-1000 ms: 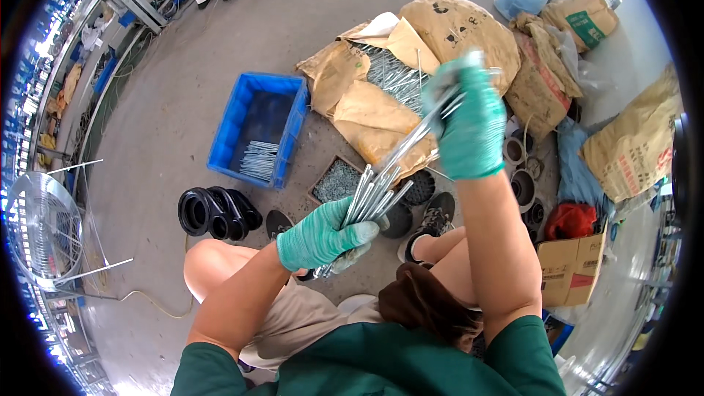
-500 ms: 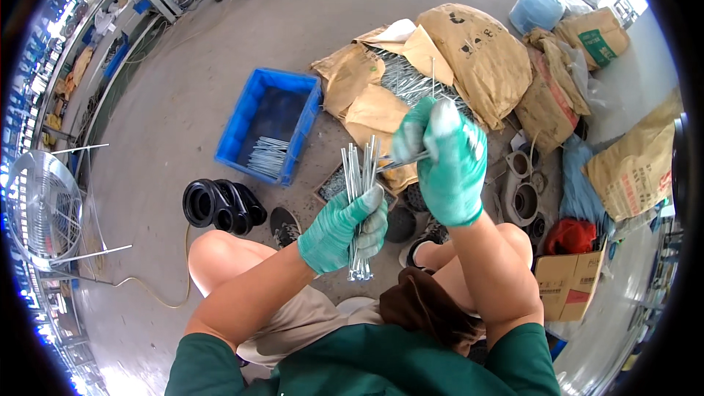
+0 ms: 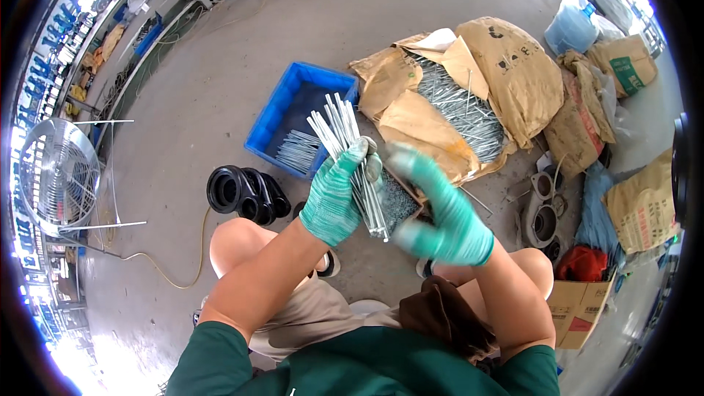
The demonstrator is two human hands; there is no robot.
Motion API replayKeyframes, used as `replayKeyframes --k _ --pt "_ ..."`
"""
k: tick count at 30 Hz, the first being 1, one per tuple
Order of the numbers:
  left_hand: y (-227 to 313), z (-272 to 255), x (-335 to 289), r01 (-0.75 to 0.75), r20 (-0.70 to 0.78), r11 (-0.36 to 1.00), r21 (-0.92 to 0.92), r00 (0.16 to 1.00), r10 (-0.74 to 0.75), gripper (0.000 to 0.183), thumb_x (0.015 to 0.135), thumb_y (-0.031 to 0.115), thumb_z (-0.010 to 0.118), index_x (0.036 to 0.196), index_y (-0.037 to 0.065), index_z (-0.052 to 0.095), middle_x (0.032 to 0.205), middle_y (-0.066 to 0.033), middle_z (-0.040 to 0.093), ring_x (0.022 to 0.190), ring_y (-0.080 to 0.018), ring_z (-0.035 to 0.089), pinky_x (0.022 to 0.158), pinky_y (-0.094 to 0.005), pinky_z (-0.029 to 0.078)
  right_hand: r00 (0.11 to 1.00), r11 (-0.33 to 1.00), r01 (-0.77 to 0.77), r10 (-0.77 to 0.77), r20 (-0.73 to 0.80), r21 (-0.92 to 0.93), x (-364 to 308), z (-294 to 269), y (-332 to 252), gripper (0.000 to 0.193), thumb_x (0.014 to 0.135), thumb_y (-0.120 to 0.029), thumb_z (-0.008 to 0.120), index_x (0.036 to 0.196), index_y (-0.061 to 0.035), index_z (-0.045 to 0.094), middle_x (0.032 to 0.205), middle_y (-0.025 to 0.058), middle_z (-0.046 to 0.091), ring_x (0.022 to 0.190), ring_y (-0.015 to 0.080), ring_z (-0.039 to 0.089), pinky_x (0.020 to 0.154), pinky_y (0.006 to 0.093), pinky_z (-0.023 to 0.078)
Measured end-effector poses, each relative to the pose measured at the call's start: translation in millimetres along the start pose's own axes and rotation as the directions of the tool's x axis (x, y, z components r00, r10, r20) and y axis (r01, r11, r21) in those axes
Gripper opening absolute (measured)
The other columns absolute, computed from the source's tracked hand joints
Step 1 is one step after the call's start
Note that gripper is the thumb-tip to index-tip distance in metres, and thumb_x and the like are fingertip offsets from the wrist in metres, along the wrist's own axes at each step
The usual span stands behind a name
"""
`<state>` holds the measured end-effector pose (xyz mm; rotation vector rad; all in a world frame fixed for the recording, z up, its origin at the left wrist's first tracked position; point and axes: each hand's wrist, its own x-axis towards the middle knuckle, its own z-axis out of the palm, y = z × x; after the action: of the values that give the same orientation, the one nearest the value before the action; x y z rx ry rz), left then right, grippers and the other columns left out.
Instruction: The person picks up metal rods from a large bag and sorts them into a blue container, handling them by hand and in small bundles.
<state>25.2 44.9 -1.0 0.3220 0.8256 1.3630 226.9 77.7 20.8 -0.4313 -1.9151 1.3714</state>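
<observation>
My left hand (image 3: pixel 336 194), in a green-and-grey knit glove, is closed around a bundle of long silvery bolts (image 3: pixel 339 125). The bundle slants, its upper ends fanned out toward the blue bin and its lower ends close to my right hand. Gloved the same way, my right hand (image 3: pixel 447 216) is blurred, its thumb and fingers spread apart with nothing visible between them. More long bolts (image 3: pixel 299 150) lie in the near part of the blue bin (image 3: pixel 265 114). A torn-open brown paper sack (image 3: pixel 414 136) beyond my hands holds a heap of loose bolts (image 3: pixel 462 106).
Beneath my hands is a tray of small metal parts (image 3: pixel 398 202), partly covered. Black ring-shaped parts (image 3: pixel 246 194) sit left; metal castings (image 3: pixel 541 216) and a cardboard box (image 3: pixel 579 312) are right. A metal fan (image 3: pixel 60 176) stands far left. Another person's legs show at the top.
My right hand has come down toward the bundle's lower end and opened; the bolts it held are no longer in it. The bundle in my left hand has tilted and looks fuller. The view has shifted.
</observation>
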Motion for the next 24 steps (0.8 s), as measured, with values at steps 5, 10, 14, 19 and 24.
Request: replayKeyframes --k 5,10,14,19,24 --pt "-18.0 19.8 -20.7 0.221 0.297 0.969 0.112 0.923 -0.245 0.025 0.097 0.039 0.061 0.098 0.014 0.061 0.07 -0.0001 0.056 0.067 -0.0151 0.056 0.057 -0.0301 0.044 0.799 0.587 -0.566 0.564 0.209 0.579 15.5 -10.2 8.5 0.043 0.095 -0.034 0.065 0.119 0.0023 0.061 0.092 0.0042 0.069 0.079 0.0094 0.064 0.072 0.0251 0.053" --pt "-25.5 17.0 -25.6 0.508 0.371 0.833 0.22 0.746 -0.553 0.032 0.091 0.042 0.069 0.092 0.012 0.06 0.068 -0.0007 0.055 0.061 -0.0157 0.055 0.052 -0.0275 0.045 0.803 0.623 -0.566 0.564 0.19 0.54 22.8 -2.1 -0.5 0.036 0.093 -0.032 0.064 0.108 0.0009 0.065 0.104 0.0165 0.07 0.095 0.0215 0.066 0.086 0.0358 0.054" --pt "-32.0 12.0 -21.4 0.272 0.35 0.878 0.393 0.839 -0.417 0.064 0.087 0.069 0.053 0.104 0.008 0.061 0.08 -0.0075 0.065 0.07 -0.0214 0.066 0.061 -0.0309 0.056 0.792 0.59 -0.327 0.597 -0.127 0.738 26.0 -1.3 -14.4 0.025 0.098 -0.03 0.058 0.087 -0.0076 0.055 0.08 0.0081 0.062 0.07 0.0176 0.061 0.071 0.0347 0.054" --pt "-36.4 28.7 -17.4 0.47 0.162 0.862 -0.192 0.881 -0.444 0.094 0.084 0.086 0.03 0.137 0.011 0.05 0.121 -0.0132 0.062 0.094 -0.0278 0.069 0.074 -0.0449 0.059 0.896 0.88 -0.164 0.322 -0.306 0.445 19.7 5.6 -27.6 0.018 0.096 -0.016 0.062 0.085 -0.0073 0.05 0.075 0.005 0.056 0.063 0.0144 0.057 0.061 0.0297 0.05" --pt "-39.6 35.6 -19.6 0.217 0.139 0.97 -0.114 0.97 -0.201 0.054 0.101 0.049 0.046 0.14 0.013 0.047 0.12 -0.0087 0.061 0.084 -0.0183 0.068 0.055 -0.0252 0.058 0.94 0.917 -0.118 0.227 -0.255 0.381 25.9 20.5 -30.6 0.032 0.085 -0.004 0.071 0.113 -0.0029 0.056 0.091 0.0108 0.065 0.083 0.0182 0.064 0.076 0.0313 0.052"
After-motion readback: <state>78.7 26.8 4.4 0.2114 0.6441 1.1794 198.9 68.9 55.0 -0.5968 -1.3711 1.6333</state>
